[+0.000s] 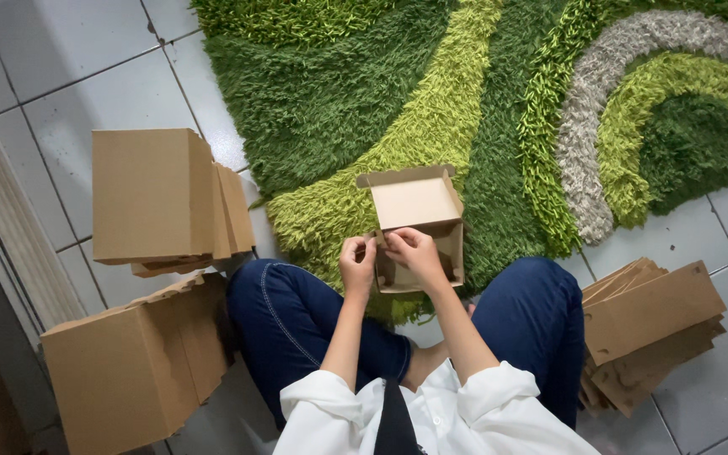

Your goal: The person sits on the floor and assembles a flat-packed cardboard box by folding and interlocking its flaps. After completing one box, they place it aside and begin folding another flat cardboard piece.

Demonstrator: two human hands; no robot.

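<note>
On grey floor tiles [86, 76] edged by a shaggy green rug [330, 93], the left hand [357, 263] and right hand [412, 250] pinch the small open brown cardboard box [419, 223] between the knees; finished cartons [157, 198] left, flat blanks [646, 324] right.

Can't really tell what the left hand [357, 265] and right hand [410, 249] fingertips are doing, since they're curled over the near edge of the small cardboard box [419, 221] and cover the flap there. The green shag rug [431, 93] runs off the frame at 12 and 2 o'clock. The big box [132, 366] at 8 o'clock gets clipped by the bottom edge, and the lower sheets of the flat cardboard stack [646, 329] at 4 o'clock are buried under the top ones.
</note>
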